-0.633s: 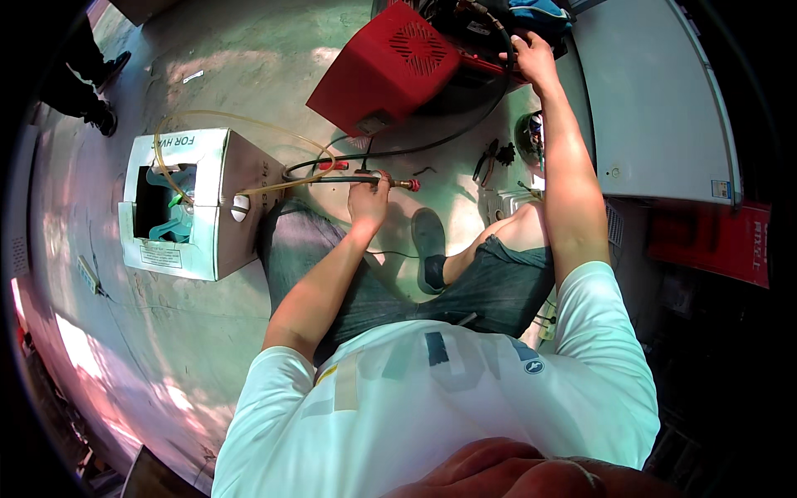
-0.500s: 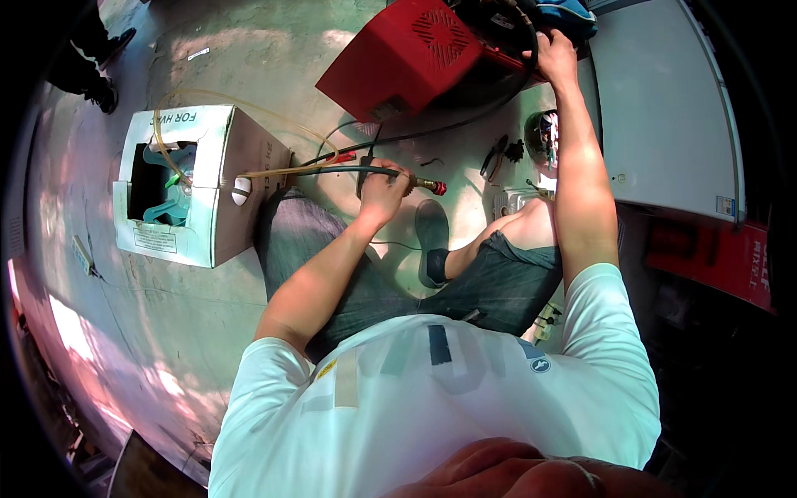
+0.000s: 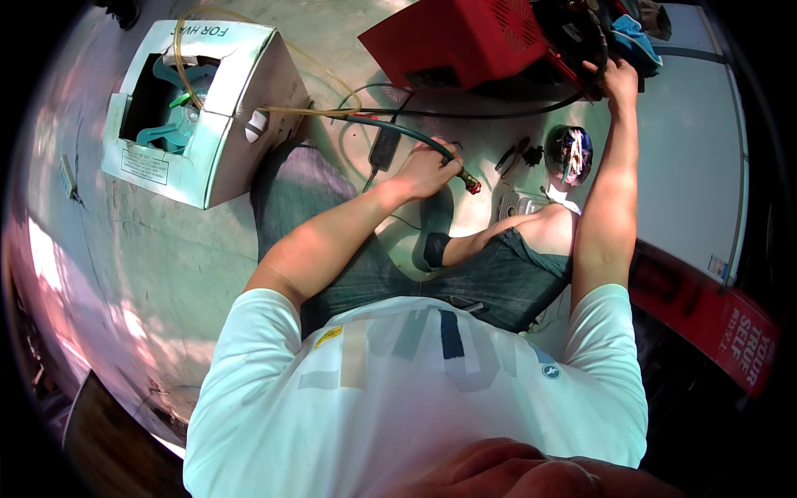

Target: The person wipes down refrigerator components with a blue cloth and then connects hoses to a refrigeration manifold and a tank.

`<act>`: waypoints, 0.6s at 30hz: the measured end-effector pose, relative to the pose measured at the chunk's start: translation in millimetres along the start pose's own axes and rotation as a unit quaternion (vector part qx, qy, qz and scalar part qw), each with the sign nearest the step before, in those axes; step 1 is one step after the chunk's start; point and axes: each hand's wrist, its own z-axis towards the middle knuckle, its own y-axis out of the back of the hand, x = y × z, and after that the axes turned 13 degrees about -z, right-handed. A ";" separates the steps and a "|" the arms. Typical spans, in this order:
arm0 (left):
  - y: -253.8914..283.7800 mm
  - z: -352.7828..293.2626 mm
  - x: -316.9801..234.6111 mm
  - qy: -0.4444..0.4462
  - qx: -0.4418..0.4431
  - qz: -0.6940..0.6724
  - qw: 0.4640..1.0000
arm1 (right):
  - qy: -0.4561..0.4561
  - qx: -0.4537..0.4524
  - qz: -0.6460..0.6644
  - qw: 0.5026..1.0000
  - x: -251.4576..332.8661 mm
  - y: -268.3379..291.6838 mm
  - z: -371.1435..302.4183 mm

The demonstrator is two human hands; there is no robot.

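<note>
My left hand (image 3: pixel 427 170) is closed around a dark green hose (image 3: pixel 415 133) close to its end. The hose's brass and red fitting (image 3: pixel 472 183) sticks out past my fingers and tilts down to the right. My right arm stretches forward, and my right hand (image 3: pixel 618 81) is at the side of a red machine (image 3: pixel 461 50), beside a thick black hose (image 3: pixel 599 50). Its fingers look curled there, but what they hold is hidden. A white carton (image 3: pixel 217 124) at the left holds a teal-topped cylinder (image 3: pixel 170 133) with a clear yellowish hose (image 3: pixel 320 70) running out.
Pliers (image 3: pixel 512 156) and a round container of small items (image 3: pixel 569 155) stand near my right knee. A black power adapter (image 3: pixel 384 148) lies beyond my left hand. A blue cloth (image 3: pixel 635 41) is by the machine, and a white cabinet (image 3: pixel 693 158) stands at the right.
The whole view has shifted. My left hand has moved right with the green hose, and its fitting now tips downward. My right hand stays at the machine's side.
</note>
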 end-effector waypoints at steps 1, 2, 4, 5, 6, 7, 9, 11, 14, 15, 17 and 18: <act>0.4 1.9 1.5 -0.006 0.001 0.016 1.000 | -0.003 0.018 0.013 1.000 -4.1 1.5 3.0; 2.0 2.5 3.6 -0.016 -0.010 0.022 1.000 | -0.005 0.037 0.029 0.999 1.4 2.6 0.0; 4.6 3.6 7.9 -0.034 -0.031 0.032 0.998 | -0.008 0.071 0.058 0.996 12.0 4.6 -6.9; 5.8 6.4 9.1 -0.023 -0.028 0.030 0.999 | -0.010 0.081 0.070 0.994 14.7 8.4 -11.3; 8.1 8.9 10.6 -0.011 -0.024 0.029 0.999 | -0.013 0.091 0.083 0.992 15.1 10.4 -14.1; 9.6 9.5 12.2 0.001 -0.019 0.027 0.999 | -0.017 0.102 0.089 0.991 12.8 10.6 -14.1; 6.4 12.0 12.5 0.013 -0.051 -0.020 0.998 | -0.030 0.089 0.097 0.991 14.3 13.0 -14.5; 9.5 12.4 11.9 0.030 -0.052 -0.022 0.998 | -0.039 0.097 0.091 0.990 10.3 10.0 -11.0; 9.5 17.0 29.4 -0.071 -0.090 0.075 0.991 | -0.037 0.093 0.083 0.992 24.2 10.6 -18.8; 10.5 19.9 28.3 -0.115 -0.104 0.096 0.983 | -0.035 0.104 0.073 0.991 19.7 11.6 -14.2; 15.2 21.2 16.7 -0.012 -0.061 0.030 0.998 | -0.026 0.093 0.069 0.993 17.5 11.5 -15.1; 17.4 21.1 10.7 0.042 -0.040 -0.002 0.998 | -0.031 0.092 0.062 0.993 20.0 11.6 -16.8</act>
